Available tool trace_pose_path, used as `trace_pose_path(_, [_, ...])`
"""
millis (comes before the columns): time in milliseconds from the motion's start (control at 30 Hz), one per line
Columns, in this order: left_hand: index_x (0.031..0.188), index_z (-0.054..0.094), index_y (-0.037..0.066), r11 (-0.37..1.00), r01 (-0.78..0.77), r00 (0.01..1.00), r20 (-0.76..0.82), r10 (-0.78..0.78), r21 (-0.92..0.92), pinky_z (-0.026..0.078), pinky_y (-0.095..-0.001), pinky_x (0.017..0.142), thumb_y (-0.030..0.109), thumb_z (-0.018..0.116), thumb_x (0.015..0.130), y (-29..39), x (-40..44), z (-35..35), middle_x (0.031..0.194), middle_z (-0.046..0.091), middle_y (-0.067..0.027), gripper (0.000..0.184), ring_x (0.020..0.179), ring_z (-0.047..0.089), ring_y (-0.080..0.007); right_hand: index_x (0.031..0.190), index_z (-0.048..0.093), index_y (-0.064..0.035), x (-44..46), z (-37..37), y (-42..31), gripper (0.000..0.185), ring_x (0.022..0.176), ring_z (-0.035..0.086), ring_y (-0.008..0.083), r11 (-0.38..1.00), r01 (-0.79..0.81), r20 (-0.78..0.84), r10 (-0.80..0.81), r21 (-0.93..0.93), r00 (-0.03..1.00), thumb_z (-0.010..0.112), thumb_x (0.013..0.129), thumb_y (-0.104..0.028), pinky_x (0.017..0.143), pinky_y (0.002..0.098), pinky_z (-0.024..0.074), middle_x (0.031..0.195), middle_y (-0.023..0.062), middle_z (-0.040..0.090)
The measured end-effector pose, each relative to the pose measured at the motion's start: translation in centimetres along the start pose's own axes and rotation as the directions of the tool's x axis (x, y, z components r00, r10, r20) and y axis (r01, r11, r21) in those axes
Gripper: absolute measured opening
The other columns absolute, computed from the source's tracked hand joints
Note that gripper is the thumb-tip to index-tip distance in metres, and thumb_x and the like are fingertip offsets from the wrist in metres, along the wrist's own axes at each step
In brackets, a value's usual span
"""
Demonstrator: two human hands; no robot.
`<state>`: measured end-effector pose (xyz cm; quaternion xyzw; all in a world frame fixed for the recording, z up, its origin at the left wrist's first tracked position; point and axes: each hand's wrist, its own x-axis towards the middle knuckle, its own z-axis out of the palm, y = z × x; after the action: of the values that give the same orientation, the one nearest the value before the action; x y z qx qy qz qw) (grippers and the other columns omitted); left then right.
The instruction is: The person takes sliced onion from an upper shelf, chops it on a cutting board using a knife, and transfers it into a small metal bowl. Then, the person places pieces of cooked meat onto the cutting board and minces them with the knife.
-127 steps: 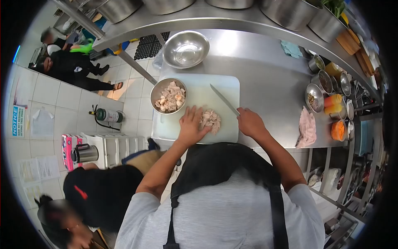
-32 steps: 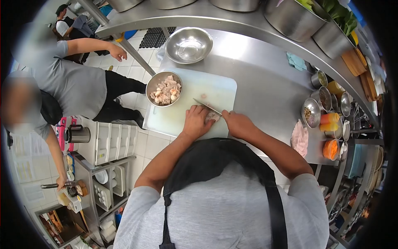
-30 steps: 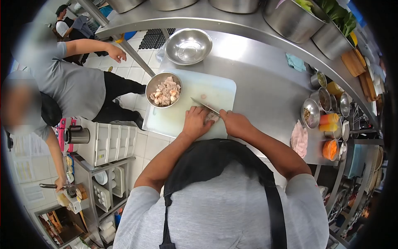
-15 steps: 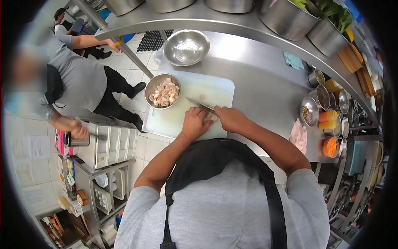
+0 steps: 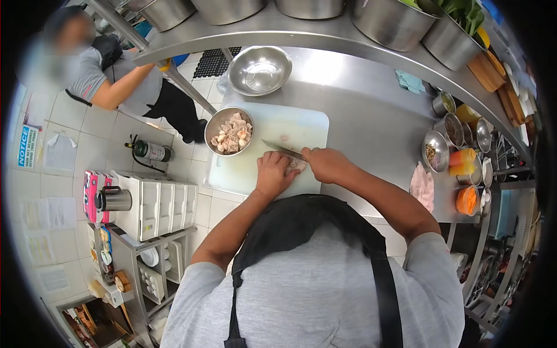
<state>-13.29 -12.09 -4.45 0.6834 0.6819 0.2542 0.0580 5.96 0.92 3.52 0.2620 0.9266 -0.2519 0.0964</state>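
Note:
A kitchen knife (image 5: pixel 282 149) is gripped by its handle in my right hand (image 5: pixel 326 165), its blade pointing left over the white cutting board (image 5: pixel 232 176). My left hand (image 5: pixel 274 173) is closed over a piece of pale raw meat (image 5: pixel 296 165) on the board, fingers close to the blade. A small scrap of meat (image 5: pixel 284 138) lies beyond the knife. At the board's left edge stands a steel bowl (image 5: pixel 208 139) full of cut meat chunks (image 5: pixel 233 134).
A perforated steel bowl (image 5: pixel 259 71) sits behind the board. Sauce bottles (image 5: pixel 462 163), small bowls and a pink cloth (image 5: pixel 422 187) lie to the right. Overhead, a steel shelf (image 5: pixel 243 38) carries pots. A co-worker (image 5: pixel 130 87) stands at the far left.
The co-worker has moved away toward the back left, uncovering a fire extinguisher and a steel jug. My hands and the knife have hardly moved.

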Motion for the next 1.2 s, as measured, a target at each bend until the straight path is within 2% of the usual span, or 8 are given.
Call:
trace_pose_path(167, [0.105, 0.077, 0.010, 0.999, 0.015, 1.000, 0.002, -0.015, -0.048, 0.045, -0.0500, 0.096, 0.031, 0.089, 0.085, -0.6, -1.1, 1.2, 0.115, 0.068, -0.0077, 0.032, 0.117, 0.059, -0.0332, 0.125, 0.057, -0.0003, -2.0, 1.5, -0.5, 0.026, 0.095, 0.076, 0.0462, 0.997, -0.056, 0.038, 0.058, -0.046, 0.998, 0.058, 0.099, -0.007, 0.081, 0.0564, 0.0601, 0.108, 0.0260, 0.073])
trace_pose_path(267, [0.105, 0.077, 0.010, 0.998, -0.005, 1.000, -0.009, 0.004, -0.056, 0.046, -0.0500, 0.095, 0.031, 0.088, 0.086, -0.6, -0.6, 1.2, 0.115, 0.068, -0.0077, 0.031, 0.115, 0.060, -0.0336, 0.126, 0.057, -0.0008, 0.2, 3.8, -0.1, 0.028, 0.096, 0.076, 0.0448, 0.998, -0.063, -0.029, 0.063, 0.001, 0.998, 0.059, 0.099, -0.007, 0.082, 0.0560, 0.0603, 0.107, 0.0254, 0.073])
trace_pose_path(500, [0.105, 0.077, 0.010, 0.999, -0.026, 0.999, -0.033, 0.025, -0.021, 0.047, -0.0493, 0.094, 0.031, 0.087, 0.087, -0.8, -1.0, 1.6, 0.116, 0.069, -0.0078, 0.030, 0.114, 0.060, -0.0335, 0.126, 0.057, -0.0010, -1.0, -0.8, -1.2, 0.029, 0.098, 0.076, 0.0443, 1.000, -0.011, 0.022, 0.012, -0.018, 1.000, 0.061, 0.098, -0.006, 0.081, 0.0552, 0.0603, 0.107, 0.0264, 0.073])
trace_pose_path(733, [0.105, 0.075, 0.011, 0.996, -0.024, 0.999, -0.039, 0.020, -0.091, 0.048, -0.0488, 0.095, 0.030, 0.090, 0.084, -1.2, -1.2, 1.8, 0.116, 0.069, -0.0090, 0.032, 0.113, 0.062, -0.0338, 0.127, 0.054, -0.0010, -0.1, 3.3, 0.1, 0.031, 0.099, 0.075, 0.0462, 0.997, -0.072, 0.019, 0.072, 0.039, 0.997, 0.059, 0.097, -0.003, 0.082, 0.0568, 0.0595, 0.108, 0.0274, 0.072])
trace_pose_path(833, [0.108, 0.072, 0.010, 0.993, -0.035, 0.985, -0.173, 0.015, -0.113, 0.048, -0.0494, 0.094, 0.031, 0.092, 0.082, -0.8, -1.6, -0.8, 0.116, 0.069, -0.0100, 0.039, 0.112, 0.062, -0.0354, 0.126, 0.053, -0.0008, -0.2, 2.7, -0.4, 0.030, 0.100, 0.075, 0.0466, 0.995, -0.089, 0.028, 0.088, 0.036, 0.996, 0.058, 0.097, -0.002, 0.083, 0.0575, 0.0592, 0.109, 0.0279, 0.072])
trace_pose_path(933, [0.110, 0.070, 0.010, 0.976, 0.214, 0.965, -0.146, -0.218, -0.042, 0.049, -0.0494, 0.095, 0.033, 0.094, 0.080, -1.5, -2.9, -1.4, 0.115, 0.069, -0.0106, 0.044, 0.112, 0.062, -0.0367, 0.125, 0.053, -0.0007, -0.6, 3.2, -0.7, 0.028, 0.099, 0.075, 0.0463, 0.995, -0.091, 0.011, 0.090, 0.034, 0.996, 0.056, 0.097, -0.002, 0.082, 0.0574, 0.0595, 0.110, 0.0283, 0.072])
trace_pose_path(1067, [0.113, 0.073, 0.010, 0.994, 0.010, 0.991, -0.134, -0.026, -0.113, 0.049, -0.0490, 0.096, 0.032, 0.093, 0.081, -1.8, -2.0, -0.9, 0.115, 0.069, -0.0105, 0.043, 0.112, 0.062, -0.0366, 0.124, 0.054, 0.0004, -0.3, 3.6, -0.7, 0.026, 0.095, 0.076, 0.0456, 0.997, -0.075, 0.000, 0.075, -0.016, 0.997, 0.055, 0.098, -0.003, 0.079, 0.0573, 0.0602, 0.108, 0.0284, 0.072])
trace_pose_path(1200, [0.109, 0.076, 0.011, 0.998, 0.056, 0.998, -0.015, -0.057, -0.036, 0.049, -0.0489, 0.097, 0.028, 0.091, 0.080, -1.6, -1.2, -0.2, 0.116, 0.070, -0.0092, 0.036, 0.113, 0.061, -0.0357, 0.123, 0.054, 0.0004, -0.1, 2.3, -0.5, 0.028, 0.092, 0.075, 0.0459, 0.999, -0.012, -0.029, 0.011, -0.036, 1.000, 0.059, 0.095, -0.001, 0.077, 0.0572, 0.0594, 0.101, 0.0269, 0.071])
